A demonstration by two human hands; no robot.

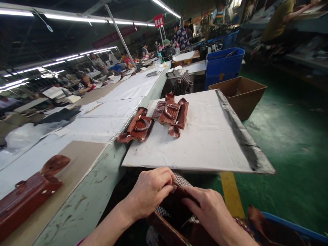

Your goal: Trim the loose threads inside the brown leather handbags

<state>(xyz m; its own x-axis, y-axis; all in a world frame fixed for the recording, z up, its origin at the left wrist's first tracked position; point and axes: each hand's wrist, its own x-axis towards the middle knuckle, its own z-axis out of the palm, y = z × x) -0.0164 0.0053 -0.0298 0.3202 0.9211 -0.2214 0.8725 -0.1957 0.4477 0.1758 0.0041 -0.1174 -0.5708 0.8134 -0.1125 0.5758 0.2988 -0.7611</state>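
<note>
A bag workshop: brown bags point(166, 119), a long bench point(120, 107), tube lights point(77, 17). Distant people point(181, 38), blurred, seem at work.

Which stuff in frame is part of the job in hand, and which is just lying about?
In the job:
- left hand and right hand, gripping an edge
- open brown bag
- checked fabric by the fingers

Lying about, seemingly:
- handled brown pieces on the white board
- brown box
- blue bin
</note>
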